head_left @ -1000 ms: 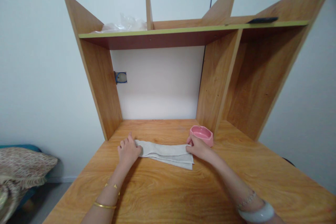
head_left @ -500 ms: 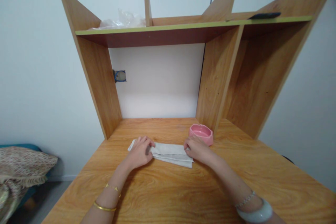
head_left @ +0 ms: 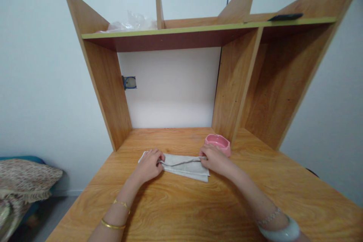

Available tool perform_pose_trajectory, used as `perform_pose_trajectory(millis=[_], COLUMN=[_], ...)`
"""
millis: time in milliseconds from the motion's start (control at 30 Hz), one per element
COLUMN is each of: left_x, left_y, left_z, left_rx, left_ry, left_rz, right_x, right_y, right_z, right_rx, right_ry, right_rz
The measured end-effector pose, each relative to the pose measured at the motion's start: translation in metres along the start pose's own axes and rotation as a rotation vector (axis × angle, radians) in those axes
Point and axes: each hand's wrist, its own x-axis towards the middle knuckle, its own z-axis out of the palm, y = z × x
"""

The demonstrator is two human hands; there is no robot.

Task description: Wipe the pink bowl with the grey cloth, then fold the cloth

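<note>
A pale grey cloth (head_left: 183, 165) lies folded in long layers on the wooden desk. Its top fold is lifted slightly along the middle. My left hand (head_left: 150, 164) pinches that fold near the cloth's left part, fingers closed on it. At the right end my right hand (head_left: 214, 158) pinches the same fold between thumb and fingers. The left end of the cloth shows beyond my left hand. Just behind my right hand stands a pink bowl (head_left: 217, 142), its front partly hidden by the hand.
The wooden desk (head_left: 176, 211) backs onto a shelf unit (head_left: 170, 32) with upright side panels. A clear plastic bag (head_left: 132, 22) and a dark flat object (head_left: 286, 17) lie on the upper shelf. At the far left is a patterned fringed cloth (head_left: 28, 176) on something blue.
The cloth's upper layer has been raised along its near edge and shifted slightly. Both hands stay near their places, the right one turned a little.
</note>
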Motion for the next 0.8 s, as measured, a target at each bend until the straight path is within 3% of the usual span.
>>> perform_pose_trajectory(millis=[167,433,633,700,800], left_x=[0.001,0.000,0.000,0.001,0.002], left_y=[0.002,0.002,0.004,0.003,-0.001], left_z=[-0.003,-0.004,-0.006,-0.008,-0.011], left_rx=[0.012,0.072,0.049,0.046,0.118], left_ry=[0.068,0.025,-0.054,-0.032,0.092], left_rz=[-0.072,-0.055,-0.101,-0.160,-0.328], right_x=[-0.003,-0.005,-0.008,-0.006,-0.003], right_y=[-0.007,-0.005,-0.008,-0.005,0.004], right_z=[-0.012,0.002,0.001,0.002,0.007], right_rx=[0.039,0.142,0.266,0.278,0.254], right_ry=[0.049,-0.114,-0.279,-0.254,-0.126], right_rz=[-0.017,-0.127,-0.095,-0.059,0.034])
